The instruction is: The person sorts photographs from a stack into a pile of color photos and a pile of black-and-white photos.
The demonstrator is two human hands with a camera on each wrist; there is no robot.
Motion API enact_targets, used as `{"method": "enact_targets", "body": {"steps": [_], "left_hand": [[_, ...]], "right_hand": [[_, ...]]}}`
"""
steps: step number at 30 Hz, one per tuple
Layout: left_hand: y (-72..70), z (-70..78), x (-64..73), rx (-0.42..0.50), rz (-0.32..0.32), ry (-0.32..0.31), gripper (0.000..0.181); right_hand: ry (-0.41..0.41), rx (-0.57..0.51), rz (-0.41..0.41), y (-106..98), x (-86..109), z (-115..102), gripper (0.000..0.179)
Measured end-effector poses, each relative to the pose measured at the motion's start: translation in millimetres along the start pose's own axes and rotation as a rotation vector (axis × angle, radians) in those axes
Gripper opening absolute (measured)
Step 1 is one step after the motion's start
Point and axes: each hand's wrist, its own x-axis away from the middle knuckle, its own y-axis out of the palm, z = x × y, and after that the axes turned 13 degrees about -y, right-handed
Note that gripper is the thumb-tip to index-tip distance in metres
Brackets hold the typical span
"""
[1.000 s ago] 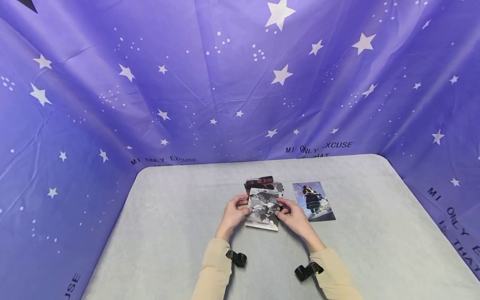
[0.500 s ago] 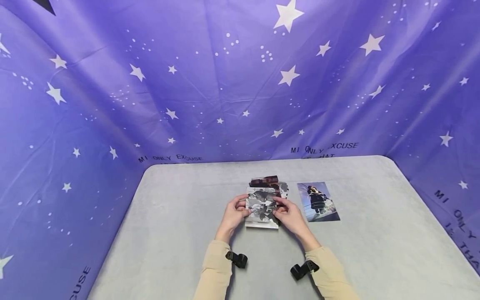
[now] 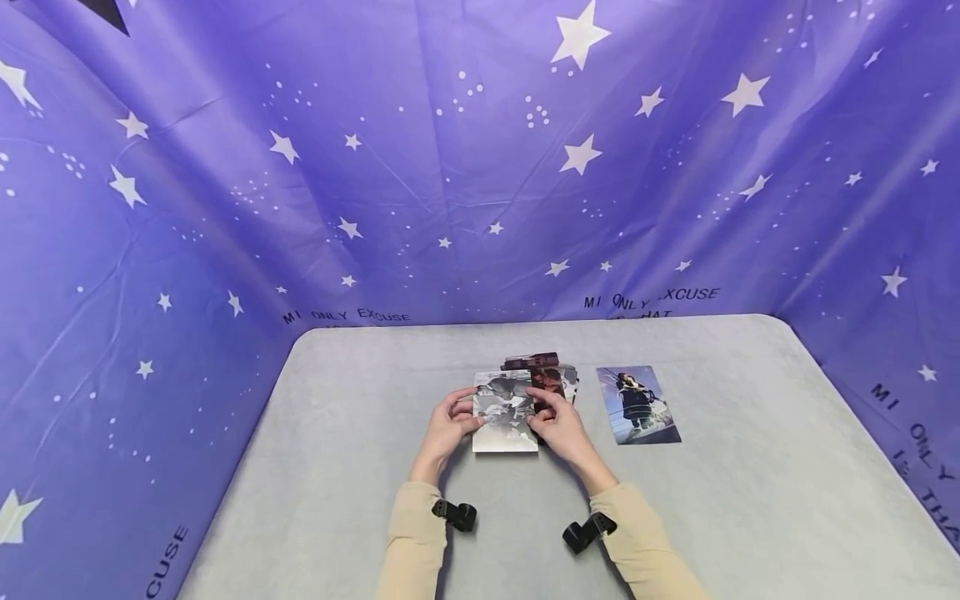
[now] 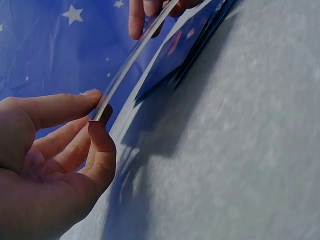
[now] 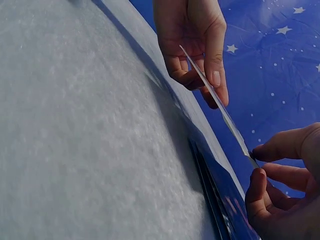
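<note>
A black-and-white photo print (image 3: 505, 429) is held up in front of me by both hands in the head view. My left hand (image 3: 446, 427) pinches its left edge between thumb and fingers. On the opposite edge, my right hand (image 3: 561, 427) pinches it the same way. Both wrist views show the print almost edge-on, as a thin strip (image 4: 131, 60) raised off the table. Just behind it lies a loose pile of photos (image 3: 550, 381), dark red and grey, partly hidden by the held print and my right hand.
A single colour photo (image 3: 639, 406) of a figure in dark clothes lies flat to the right of the pile. The grey table (image 3: 360, 450) reaches back to a purple star-patterned cloth (image 3: 450, 167), which rises behind and at both sides.
Both hands have moved left with the black-and-white print, so more of the pile shows at its right. The view has also shifted slightly. The colour photo stays put on the table.
</note>
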Motion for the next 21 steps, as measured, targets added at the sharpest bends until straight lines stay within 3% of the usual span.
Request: {"method": "enact_targets", "body": {"steps": [9, 16, 21], "left_hand": [[-12.2, -1.7, -2.5, -0.029, -0.024, 0.005, 0.056], [-29.1, -28.1, -21.7, -0.036, 0.01, 0.016, 0.057], [-37.4, -28.2, -21.5, -0.049, 0.005, 0.026, 0.057]], "right_hand": [[-0.031, 0.068, 0.004, 9.0, -2.1, 1.9, 0.045], [-0.057, 0.082, -0.006, 19.0, -4.0, 4.7, 0.047], [-0.054, 0.075, -0.029, 24.5, -8.2, 4.9, 0.049]]}}
